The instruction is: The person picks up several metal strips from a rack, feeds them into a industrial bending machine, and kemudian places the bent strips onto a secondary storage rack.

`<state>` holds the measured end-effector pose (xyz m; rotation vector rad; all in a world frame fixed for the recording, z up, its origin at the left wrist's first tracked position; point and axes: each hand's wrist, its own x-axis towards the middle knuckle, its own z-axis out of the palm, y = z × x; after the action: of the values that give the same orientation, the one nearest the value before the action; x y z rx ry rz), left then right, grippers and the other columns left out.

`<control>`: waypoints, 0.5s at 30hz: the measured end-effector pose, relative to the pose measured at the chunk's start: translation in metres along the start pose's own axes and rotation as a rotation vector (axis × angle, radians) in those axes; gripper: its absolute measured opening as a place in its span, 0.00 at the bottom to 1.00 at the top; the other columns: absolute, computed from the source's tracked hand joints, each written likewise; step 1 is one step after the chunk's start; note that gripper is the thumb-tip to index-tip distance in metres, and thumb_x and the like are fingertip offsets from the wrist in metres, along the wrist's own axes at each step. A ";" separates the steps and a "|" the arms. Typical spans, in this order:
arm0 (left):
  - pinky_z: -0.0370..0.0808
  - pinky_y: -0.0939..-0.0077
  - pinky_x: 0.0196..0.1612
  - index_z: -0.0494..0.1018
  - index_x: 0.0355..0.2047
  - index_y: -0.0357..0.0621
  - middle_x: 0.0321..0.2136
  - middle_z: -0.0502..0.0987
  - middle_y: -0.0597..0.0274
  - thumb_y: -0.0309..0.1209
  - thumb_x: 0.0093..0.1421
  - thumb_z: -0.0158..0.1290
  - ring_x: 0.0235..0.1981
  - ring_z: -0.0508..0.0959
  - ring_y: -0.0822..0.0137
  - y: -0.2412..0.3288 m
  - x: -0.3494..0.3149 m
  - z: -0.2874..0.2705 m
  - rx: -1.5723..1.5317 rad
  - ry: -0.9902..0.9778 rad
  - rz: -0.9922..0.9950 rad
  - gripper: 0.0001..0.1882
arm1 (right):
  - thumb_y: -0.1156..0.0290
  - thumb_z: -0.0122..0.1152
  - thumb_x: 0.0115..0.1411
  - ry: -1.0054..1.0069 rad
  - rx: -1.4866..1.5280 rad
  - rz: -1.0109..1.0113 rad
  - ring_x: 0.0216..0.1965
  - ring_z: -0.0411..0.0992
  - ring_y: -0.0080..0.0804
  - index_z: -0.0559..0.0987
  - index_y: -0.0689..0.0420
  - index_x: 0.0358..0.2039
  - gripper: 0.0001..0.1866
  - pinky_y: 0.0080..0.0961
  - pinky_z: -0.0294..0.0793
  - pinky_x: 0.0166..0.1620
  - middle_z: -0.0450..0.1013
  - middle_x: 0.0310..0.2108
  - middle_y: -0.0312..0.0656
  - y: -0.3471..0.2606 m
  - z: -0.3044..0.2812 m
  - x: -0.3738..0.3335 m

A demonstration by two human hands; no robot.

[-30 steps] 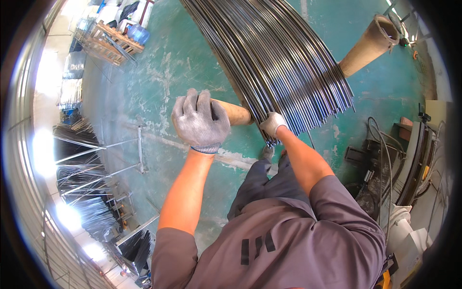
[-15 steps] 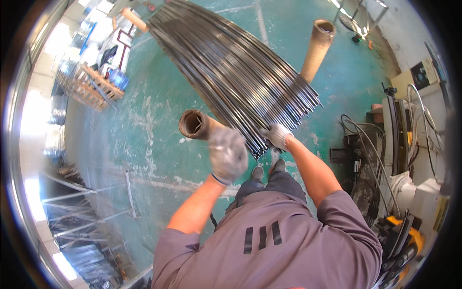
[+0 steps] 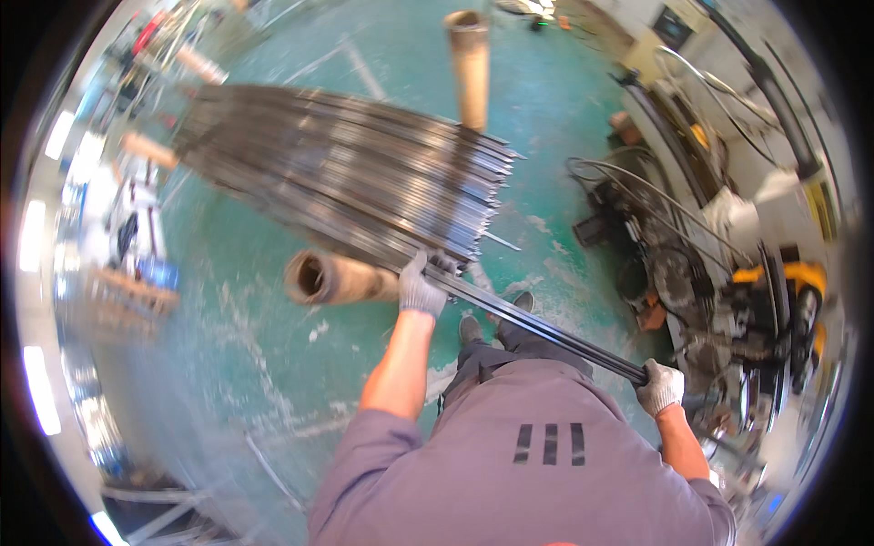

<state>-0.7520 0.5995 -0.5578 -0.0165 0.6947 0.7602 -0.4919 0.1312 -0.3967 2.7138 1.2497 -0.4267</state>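
Several dark metal bars (image 3: 542,329), held as a thin bundle, stretch across the front of my body. Their near ends are wrapped by my right hand (image 3: 662,388), closed, in a light work glove, out at my right side. Farther along, my gloved left hand (image 3: 421,287) is closed round the same bars at the near edge of a wide layer of long metal bars (image 3: 337,155). Where the held bars run on past my left hand, they blend into that layer and cannot be told apart. Motion smears the layer somewhat.
Upright cardboard tubes flank the layer, one on the far side (image 3: 469,73) and one on the near side (image 3: 341,278). Machinery with hoses (image 3: 637,227) and a yellow-and-black machine (image 3: 792,300) stand to the right. A wooden pallet (image 3: 127,296) lies left on the green floor.
My right hand has drawn back to my right side, pulling several bars out from the layer. My left hand has closed on them. The view has turned to the right.
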 end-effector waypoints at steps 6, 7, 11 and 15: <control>0.75 0.53 0.50 0.75 0.36 0.33 0.30 0.75 0.53 0.27 0.68 0.55 0.35 0.75 0.54 -0.049 -0.064 0.044 0.043 0.081 -0.227 0.08 | 0.70 0.65 0.48 0.011 -0.017 0.181 0.33 0.79 0.57 0.78 0.55 0.26 0.06 0.51 0.78 0.39 0.78 0.26 0.53 0.096 0.054 -0.080; 0.75 0.54 0.50 0.76 0.36 0.34 0.30 0.75 0.52 0.28 0.68 0.56 0.35 0.75 0.54 -0.045 -0.065 0.052 0.047 0.085 -0.191 0.07 | 0.71 0.65 0.47 0.033 -0.042 0.199 0.33 0.79 0.57 0.78 0.56 0.26 0.06 0.50 0.79 0.40 0.78 0.26 0.54 0.115 0.053 -0.090; 0.76 0.56 0.51 0.78 0.39 0.41 0.33 0.80 0.57 0.29 0.70 0.56 0.37 0.78 0.58 -0.026 -0.067 0.111 0.191 -0.134 -0.087 0.04 | 0.77 0.60 0.53 0.209 -0.013 0.531 0.41 0.76 0.57 0.77 0.58 0.27 0.01 0.47 0.74 0.49 0.77 0.32 0.55 0.205 0.059 -0.149; 0.77 0.62 0.51 0.77 0.44 0.45 0.35 0.82 0.64 0.27 0.71 0.55 0.35 0.80 0.65 -0.091 -0.073 0.183 0.349 -0.269 -0.002 0.03 | 0.74 0.55 0.65 0.609 -0.393 1.014 0.57 0.73 0.45 0.79 0.57 0.43 0.08 0.40 0.70 0.59 0.77 0.49 0.52 0.296 0.129 -0.206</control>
<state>-0.6264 0.5332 -0.3930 0.3962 0.5613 0.6165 -0.4206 -0.2403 -0.4581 2.7184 -0.1338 0.7037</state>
